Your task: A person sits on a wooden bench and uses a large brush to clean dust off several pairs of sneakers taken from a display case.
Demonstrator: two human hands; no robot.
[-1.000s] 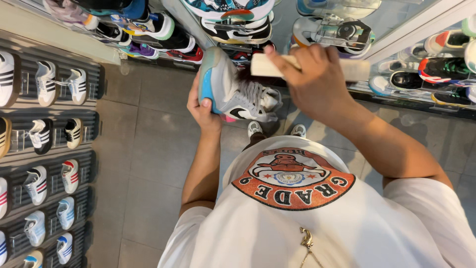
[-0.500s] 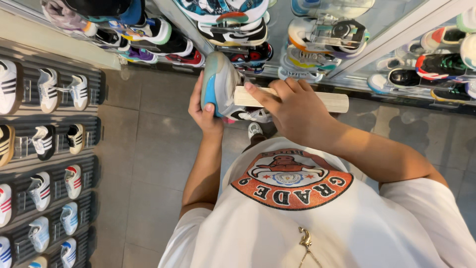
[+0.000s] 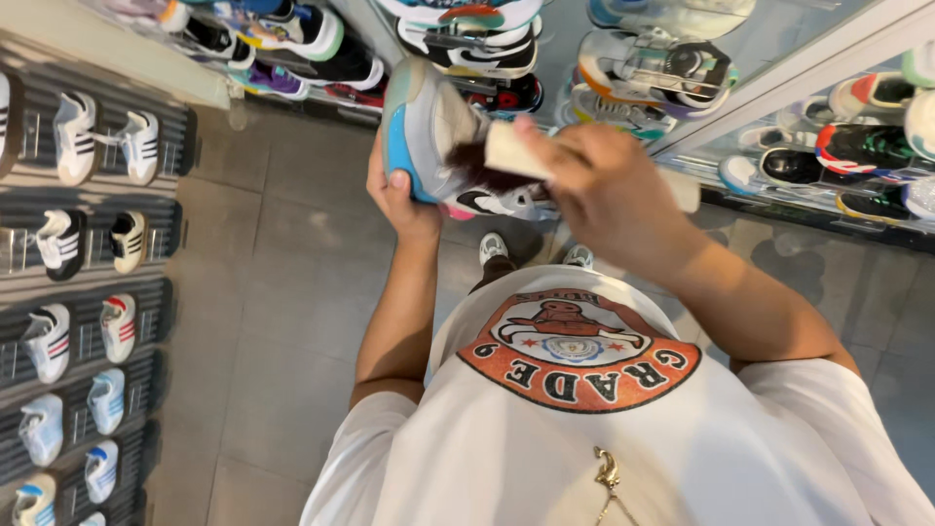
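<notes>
Sneaker [image 3: 429, 136] in left hand [image 3: 401, 195], brush [image 3: 516, 154] in right hand [image 3: 609, 190]

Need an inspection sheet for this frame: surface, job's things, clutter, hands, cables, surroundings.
Surface: grey tiled floor; no worktop in view.
Job's things: grey sneaker with blue heel, held up at chest height; brush with pale wooden handle, dark bristles against the sneaker.
Clutter: nothing seen.
Hands: left hand grips the sneaker at the heel; right hand is closed around the brush.
Cables: nothing seen.
Surroundings: slatted wall rack with small sneakers at left; glass display case with colourful sneakers ahead; white printed T-shirt and the person's own shoes below.
</notes>
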